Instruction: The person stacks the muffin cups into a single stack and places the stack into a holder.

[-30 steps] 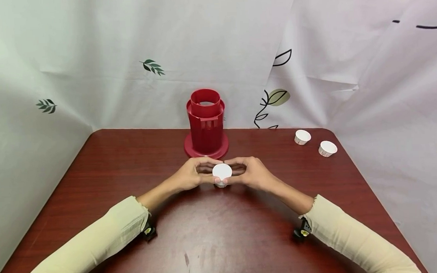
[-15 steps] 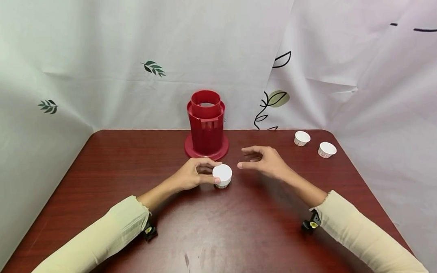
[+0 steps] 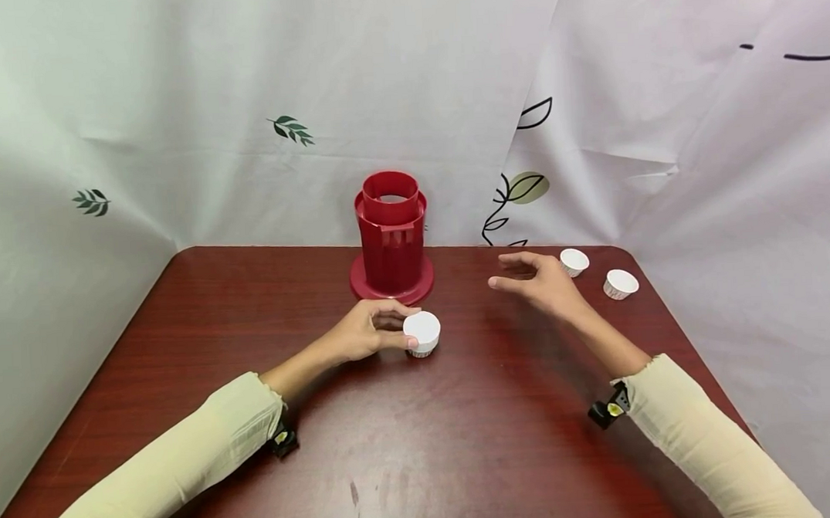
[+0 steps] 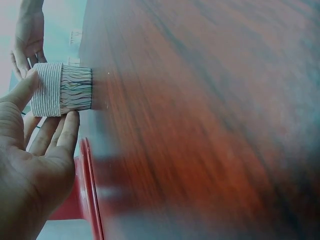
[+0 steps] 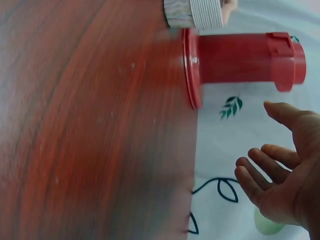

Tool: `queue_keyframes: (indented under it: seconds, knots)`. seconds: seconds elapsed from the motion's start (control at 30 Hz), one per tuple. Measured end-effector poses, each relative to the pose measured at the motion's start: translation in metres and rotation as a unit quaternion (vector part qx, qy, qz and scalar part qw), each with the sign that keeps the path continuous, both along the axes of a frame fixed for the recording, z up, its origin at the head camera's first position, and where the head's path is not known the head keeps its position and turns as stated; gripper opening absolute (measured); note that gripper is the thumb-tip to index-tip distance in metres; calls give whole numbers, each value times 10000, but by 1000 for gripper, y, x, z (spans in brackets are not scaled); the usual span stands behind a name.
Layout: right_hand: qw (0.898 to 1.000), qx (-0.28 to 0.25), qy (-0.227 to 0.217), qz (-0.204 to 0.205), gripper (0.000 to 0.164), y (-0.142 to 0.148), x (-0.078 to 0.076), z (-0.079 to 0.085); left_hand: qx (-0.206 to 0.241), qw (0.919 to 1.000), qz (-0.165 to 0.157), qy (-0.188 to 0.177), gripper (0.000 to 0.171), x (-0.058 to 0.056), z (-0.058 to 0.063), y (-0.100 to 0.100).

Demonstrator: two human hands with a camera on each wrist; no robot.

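Observation:
A stack of white paper baking cups (image 3: 421,332) stands on the table in front of the red holder; in the left wrist view the stack (image 4: 62,90) shows several nested rims above a patterned side. My left hand (image 3: 372,330) holds it from the left, thumb on the near side and fingers on the far side. My right hand (image 3: 544,284) is in the air to the right, fingers loosely bent and nothing in them. Two single paper cups stand at the back right, one cup (image 3: 574,262) just behind the right hand and another cup (image 3: 621,284) farther right.
A red plastic cylindrical holder (image 3: 392,252) with a round base stands at the back middle of the brown wooden table (image 3: 423,444). White curtains (image 3: 208,129) with leaf prints hang behind and beside the table.
My right hand has let go of the cup stack and moved right and back toward the two single cups. My left hand has stayed on the stack.

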State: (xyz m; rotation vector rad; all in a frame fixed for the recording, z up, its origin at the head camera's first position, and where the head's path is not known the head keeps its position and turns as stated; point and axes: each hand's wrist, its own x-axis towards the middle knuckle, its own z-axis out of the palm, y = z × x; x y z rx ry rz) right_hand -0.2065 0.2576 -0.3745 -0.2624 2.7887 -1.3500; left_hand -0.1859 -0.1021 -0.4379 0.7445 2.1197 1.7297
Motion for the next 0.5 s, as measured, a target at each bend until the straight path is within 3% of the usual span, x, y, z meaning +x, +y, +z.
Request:
queue_keyframes:
  seconds: [0.5]
  knots:
    - [9946,649,405,-698,62,47,-10,8,-9,10000,28,-1,44,0,-2,-1]
